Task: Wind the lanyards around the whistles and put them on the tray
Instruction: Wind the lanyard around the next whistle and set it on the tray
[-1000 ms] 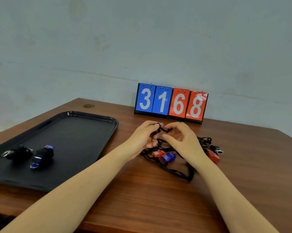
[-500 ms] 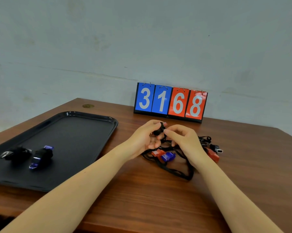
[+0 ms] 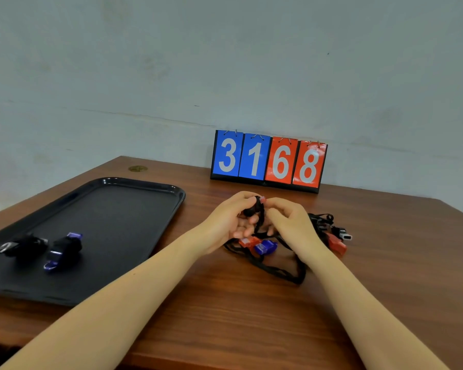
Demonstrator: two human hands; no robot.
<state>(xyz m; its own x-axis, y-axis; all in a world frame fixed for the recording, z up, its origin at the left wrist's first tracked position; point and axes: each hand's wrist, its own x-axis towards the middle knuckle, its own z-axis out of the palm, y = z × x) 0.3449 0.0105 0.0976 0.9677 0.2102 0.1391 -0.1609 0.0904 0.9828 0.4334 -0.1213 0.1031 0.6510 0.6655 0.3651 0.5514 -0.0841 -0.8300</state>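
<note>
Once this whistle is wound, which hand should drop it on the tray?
Left, probably. The left hand already grips the whistle, and the tray lies on its side. The right hand pinches the lanyard and would have to cross over.

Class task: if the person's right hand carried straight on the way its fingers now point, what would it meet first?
The right hand points leftward; it would first meet the half-wound whistle held by the left hand, though depth is unclear.

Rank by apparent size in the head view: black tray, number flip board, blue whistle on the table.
1. black tray
2. number flip board
3. blue whistle
The tray is nearer the camera, which exaggerates its lead.
</note>
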